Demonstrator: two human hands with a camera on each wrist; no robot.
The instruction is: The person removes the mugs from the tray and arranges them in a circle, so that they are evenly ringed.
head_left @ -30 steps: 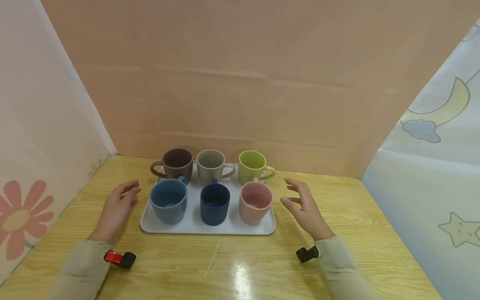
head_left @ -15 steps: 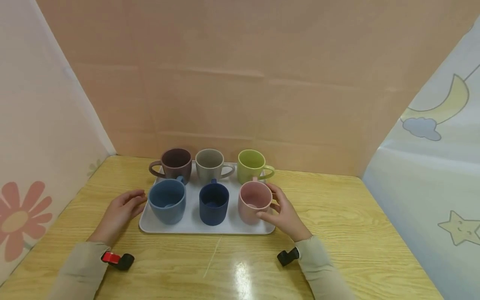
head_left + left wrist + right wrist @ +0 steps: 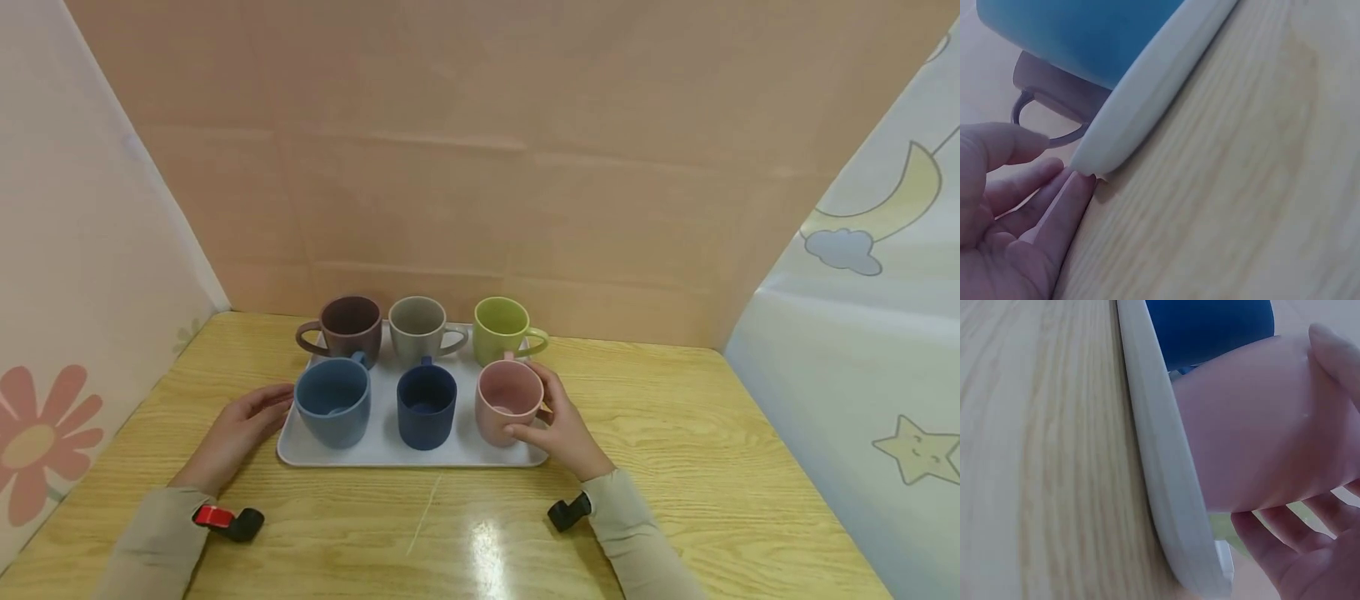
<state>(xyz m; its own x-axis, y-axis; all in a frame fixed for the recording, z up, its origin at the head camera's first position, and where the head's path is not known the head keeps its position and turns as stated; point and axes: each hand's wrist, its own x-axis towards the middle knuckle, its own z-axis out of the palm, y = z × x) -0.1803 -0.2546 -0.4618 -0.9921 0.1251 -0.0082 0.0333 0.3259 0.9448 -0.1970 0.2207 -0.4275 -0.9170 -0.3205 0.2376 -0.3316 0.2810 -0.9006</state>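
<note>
My right hand (image 3: 566, 435) grips the pink mug (image 3: 491, 421) by its right side, with the thumb in front and the fingers around the side. In the right wrist view the pink mug (image 3: 1254, 428) still stands at the tray's edge. At the left end of the white tray (image 3: 465, 456), my left hand (image 3: 234, 437) has its fingers extended. The left wrist view puts those fingertips (image 3: 1079, 181) right at the underside of the tray rim (image 3: 1129, 119), the thumb above. A light-blue mug (image 3: 337, 425) stands just inside that end.
The dark-blue mug (image 3: 426, 425) stands mid-front on the tray. Behind it are the maroon mug (image 3: 360, 343), grey mug (image 3: 414, 343) and lime-green mug (image 3: 497, 346), the maroon and green handles reaching past the tray. A peach backdrop (image 3: 480, 167) rises behind the wooden table (image 3: 675, 450).
My right hand has moved left from beside the tray and taken hold of the pink mug. My left hand has moved right to the tray's edge. The mugs stand as before.
</note>
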